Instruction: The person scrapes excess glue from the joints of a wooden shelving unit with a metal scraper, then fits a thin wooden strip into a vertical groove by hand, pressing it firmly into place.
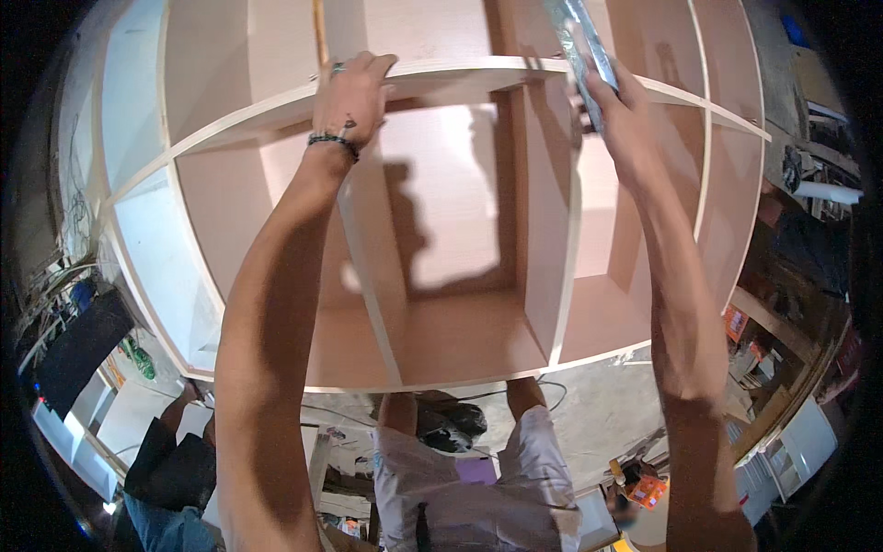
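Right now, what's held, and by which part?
Your right hand holds a shiny bluish strip by its near end; your left hand touches the shelf edge.

Silvery object [585, 46] cut off by frame's top edge (kind unclear); cabinet [549, 184] likewise

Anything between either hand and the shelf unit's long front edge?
Left: nothing visible; the left hand lies at the long front edge of the shelf unit. Right: the shiny bluish object in the right hand overlaps that edge in view; contact can't be told.
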A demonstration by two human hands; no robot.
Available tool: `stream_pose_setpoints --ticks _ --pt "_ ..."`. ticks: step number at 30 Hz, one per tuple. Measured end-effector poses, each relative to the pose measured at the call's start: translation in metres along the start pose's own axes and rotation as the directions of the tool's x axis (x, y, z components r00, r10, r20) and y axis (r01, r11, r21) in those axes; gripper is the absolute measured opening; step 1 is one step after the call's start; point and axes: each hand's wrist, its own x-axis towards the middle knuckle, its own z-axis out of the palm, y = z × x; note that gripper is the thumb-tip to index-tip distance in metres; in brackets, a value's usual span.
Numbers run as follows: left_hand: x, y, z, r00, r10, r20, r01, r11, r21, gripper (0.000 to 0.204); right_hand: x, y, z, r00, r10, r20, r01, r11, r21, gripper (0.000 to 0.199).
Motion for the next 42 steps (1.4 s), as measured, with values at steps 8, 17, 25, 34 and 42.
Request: stream_pose_setpoints --ticks 8,17,25,34,42 --pt "-0.017 -0.121 -0.009 0.817 -0.393 -0.422 0.340 0.919 -0.198 0.048 -0.054 -0.037 0.049 0.878 0.296 0.376 -0.426 0.842 0.332 0.025" --pt "0.009 -0.198 -0.028 0.614 -0.784 -0.091 0.756 0.617 -0.218 0.074 0.037 -0.064 0.143 0.780 0.529 0.333 -0.613 0.753 0.239 0.023" --pt "0.007 -0.190 -0.041 0.590 -0.798 -0.123 0.791 0.602 -0.110 0.066 0.049 -0.083 0.180 0.666 0.714 0.216 -0.740 0.598 0.308 0.022" --pt "0.013 -0.189 -0.047 0.602 -0.797 -0.036 0.786 0.600 -0.150 0.068 0.076 -0.077 0.206 0.557 0.815 0.157 -0.820 0.509 0.262 0.020" --pt "0.011 -0.204 -0.020 0.626 -0.780 0.005 0.764 0.612 -0.203 0.060 0.077 -0.076 0.227 0.498 0.866 0.056 -0.824 0.452 0.342 0.021"
